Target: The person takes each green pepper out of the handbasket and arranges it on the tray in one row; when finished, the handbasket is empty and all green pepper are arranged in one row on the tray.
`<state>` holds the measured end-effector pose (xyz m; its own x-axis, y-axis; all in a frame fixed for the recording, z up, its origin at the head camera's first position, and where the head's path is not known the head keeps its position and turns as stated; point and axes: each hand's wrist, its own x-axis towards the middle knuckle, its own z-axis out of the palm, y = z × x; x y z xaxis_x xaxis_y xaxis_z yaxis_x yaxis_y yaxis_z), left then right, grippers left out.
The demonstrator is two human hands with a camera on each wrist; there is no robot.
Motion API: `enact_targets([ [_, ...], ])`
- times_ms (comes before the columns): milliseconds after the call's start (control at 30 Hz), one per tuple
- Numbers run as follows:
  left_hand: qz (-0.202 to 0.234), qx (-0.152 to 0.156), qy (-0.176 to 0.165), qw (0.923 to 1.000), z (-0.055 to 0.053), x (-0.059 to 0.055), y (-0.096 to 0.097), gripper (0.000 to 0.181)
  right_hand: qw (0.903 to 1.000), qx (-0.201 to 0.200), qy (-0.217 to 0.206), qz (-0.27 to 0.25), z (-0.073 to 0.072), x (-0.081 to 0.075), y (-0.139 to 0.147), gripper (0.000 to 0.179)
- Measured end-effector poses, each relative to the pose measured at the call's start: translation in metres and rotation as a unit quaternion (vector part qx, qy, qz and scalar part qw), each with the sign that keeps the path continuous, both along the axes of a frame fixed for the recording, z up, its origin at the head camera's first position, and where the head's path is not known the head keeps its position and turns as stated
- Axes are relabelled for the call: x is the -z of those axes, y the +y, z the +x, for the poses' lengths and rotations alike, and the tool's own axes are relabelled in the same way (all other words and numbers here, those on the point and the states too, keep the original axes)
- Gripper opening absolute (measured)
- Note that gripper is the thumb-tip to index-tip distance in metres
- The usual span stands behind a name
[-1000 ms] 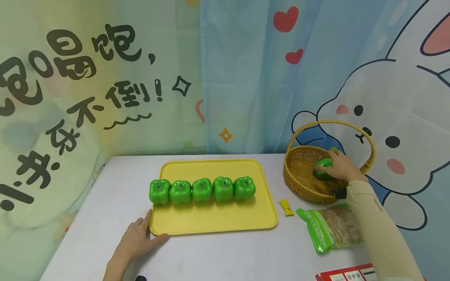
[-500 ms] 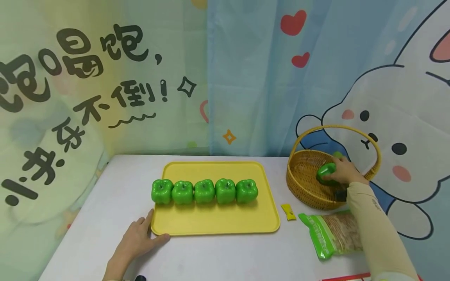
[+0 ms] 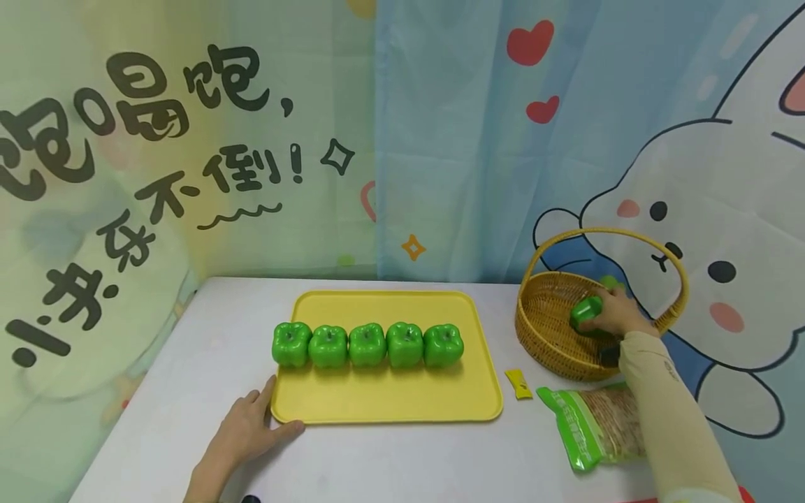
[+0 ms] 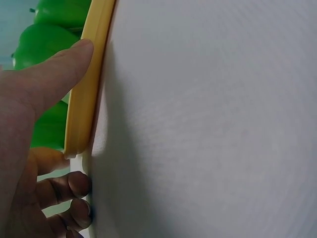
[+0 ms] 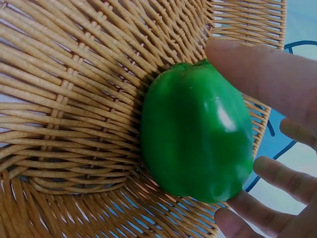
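In the head view my right hand (image 3: 619, 312) reaches into the wicker basket (image 3: 547, 349) and grips a green bell pepper (image 3: 585, 313). From the right wrist, the pepper (image 5: 195, 134) lies against the weave, its stem end near my thumb, with fingertips at its lower right side. My left hand (image 3: 244, 427) rests at the near left corner of the yellow tray (image 3: 377, 402). Seen from the left wrist, the thumb lies across the tray's rim (image 4: 84, 116) and the other fingers sit beside the corner. A row of several green bell peppers (image 3: 367, 344) stands on the tray.
A small yellow packet (image 3: 518, 384) lies between tray and basket. Right of it is a green-ended bag of brown food (image 3: 600, 423), partly under my right forearm. The basket's tall handle (image 3: 616, 230) arches over it. A printed curtain (image 3: 440, 140) hangs behind the white table (image 3: 402, 461).
The head view has shifted slightly, so the scene sits a little further right and lower. In the basket, my right hand and the pepper have tilted. My left hand stays at the tray corner.
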<state>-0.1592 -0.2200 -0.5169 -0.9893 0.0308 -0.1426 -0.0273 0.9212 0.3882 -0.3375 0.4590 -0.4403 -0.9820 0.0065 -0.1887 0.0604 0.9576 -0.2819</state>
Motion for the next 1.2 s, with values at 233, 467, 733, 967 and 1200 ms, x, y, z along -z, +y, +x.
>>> enact_targets([
  [233,-0.003,0.003,0.012,0.9999,0.001,0.0,0.0,0.115,1.0,0.0,0.003,-0.002,-0.003,0.006,0.003,0.108],
  [467,-0.003,-0.003,0.011,0.9999,0.0,0.002,0.001,0.115,0.9998,0.01,-0.007,-0.018,-0.004,0.011,0.006,0.108],
  [733,-0.001,-0.003,0.011,0.9999,0.001,0.002,0.0,0.115,0.9997,0.011,-0.002,-0.02,-0.005,0.018,0.009,0.102],
  [967,-0.001,0.001,0.015,0.9999,0.001,0.003,-0.001,0.115,0.9997,0.013,-0.005,-0.018,-0.003,0.017,0.009,0.101],
  [1200,0.0,-0.001,0.008,1.0,0.0,0.003,-0.002,0.116,0.9997,0.001,-0.004,-0.026,-0.008,0.017,0.01,0.1],
])
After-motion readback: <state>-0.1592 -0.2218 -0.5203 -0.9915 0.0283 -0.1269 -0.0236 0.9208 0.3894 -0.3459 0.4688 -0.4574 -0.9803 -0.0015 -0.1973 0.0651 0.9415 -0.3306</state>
